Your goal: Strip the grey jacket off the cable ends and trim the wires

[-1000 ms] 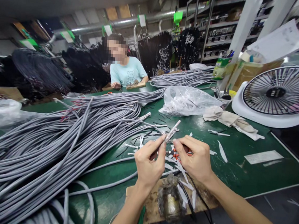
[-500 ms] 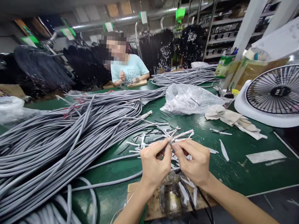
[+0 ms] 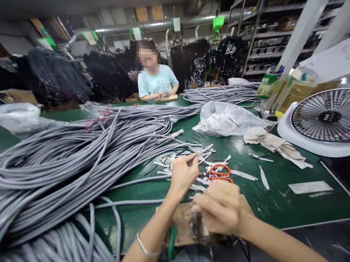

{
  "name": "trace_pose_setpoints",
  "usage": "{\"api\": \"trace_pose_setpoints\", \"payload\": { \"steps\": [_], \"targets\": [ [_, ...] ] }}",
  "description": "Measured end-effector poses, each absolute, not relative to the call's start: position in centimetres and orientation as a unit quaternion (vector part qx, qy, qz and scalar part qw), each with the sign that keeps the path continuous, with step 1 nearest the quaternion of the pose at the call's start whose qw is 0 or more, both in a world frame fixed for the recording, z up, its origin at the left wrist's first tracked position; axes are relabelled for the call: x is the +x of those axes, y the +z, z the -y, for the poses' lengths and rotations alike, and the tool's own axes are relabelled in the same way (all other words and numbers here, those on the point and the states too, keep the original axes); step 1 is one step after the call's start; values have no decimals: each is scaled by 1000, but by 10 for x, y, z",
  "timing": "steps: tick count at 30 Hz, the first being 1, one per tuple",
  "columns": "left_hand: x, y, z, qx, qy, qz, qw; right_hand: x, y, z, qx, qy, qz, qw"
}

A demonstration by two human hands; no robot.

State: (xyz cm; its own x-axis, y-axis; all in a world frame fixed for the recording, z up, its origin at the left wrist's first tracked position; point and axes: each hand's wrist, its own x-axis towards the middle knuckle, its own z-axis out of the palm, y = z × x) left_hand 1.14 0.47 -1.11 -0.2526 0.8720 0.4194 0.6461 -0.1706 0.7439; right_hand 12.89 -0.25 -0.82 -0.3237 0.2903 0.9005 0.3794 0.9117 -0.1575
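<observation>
My left hand is pinched around a thin white sheath strip that runs up and to the right from its fingertips. My right hand is blurred, low over a scarred wooden board, and I cannot make out its fingers. Just beyond it, orange-handled scissors lie on the green table mat among several white cut strips. A large heap of grey cables lies to the left of my left hand.
Across the table, a co-worker in a pale blue T-shirt has both hands on a small board. A crumpled plastic bag, a beige cloth and a white desk fan stand to the far right. Black bundles hang behind.
My hands have come apart. The right hand has dropped toward me over the board, and the orange scissors now show where it was. The white strips no longer sit between both hands.
</observation>
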Motion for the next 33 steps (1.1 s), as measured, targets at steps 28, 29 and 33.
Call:
{"api": "trace_pose_setpoints", "payload": {
  "steps": [28, 29, 33],
  "targets": [
    [10, 0, 6, 628, 521, -541, 204, 134, -3, -32, -383, 75, 780, 490],
    [11, 0, 5, 632, 517, -541, 202, 134, -3, -33, -385, 89, 779, 486],
    [11, -4, 2, 627, 519, -540, 215, 134, -5, -33, -391, 130, 768, 491]
  ]
}}
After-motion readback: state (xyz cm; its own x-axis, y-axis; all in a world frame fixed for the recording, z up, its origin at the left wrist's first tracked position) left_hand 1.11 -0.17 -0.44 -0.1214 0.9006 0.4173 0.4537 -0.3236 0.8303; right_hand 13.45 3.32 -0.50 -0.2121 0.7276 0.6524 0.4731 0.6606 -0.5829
